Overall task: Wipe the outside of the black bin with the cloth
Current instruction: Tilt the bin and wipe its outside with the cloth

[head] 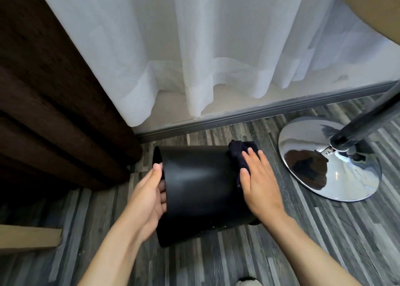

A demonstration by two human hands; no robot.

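The black bin (199, 188) lies tipped on its side on the floor, its open mouth toward the left. My left hand (149, 199) grips the bin's rim, thumb on the outer wall and fingers inside the mouth. My right hand (257, 181) presses a dark cloth (237, 153) flat against the bin's right end, near its base. Much of the cloth is hidden under my palm; a bunched part sticks out above my fingers.
A chrome round stool base (313, 177) with its pole stands just right of the bin. White sheer curtains (194, 58) and a grey skirting board (259, 112) run behind. A dark brown curtain (54, 112) hangs at left, cardboard (28, 238) lies lower left.
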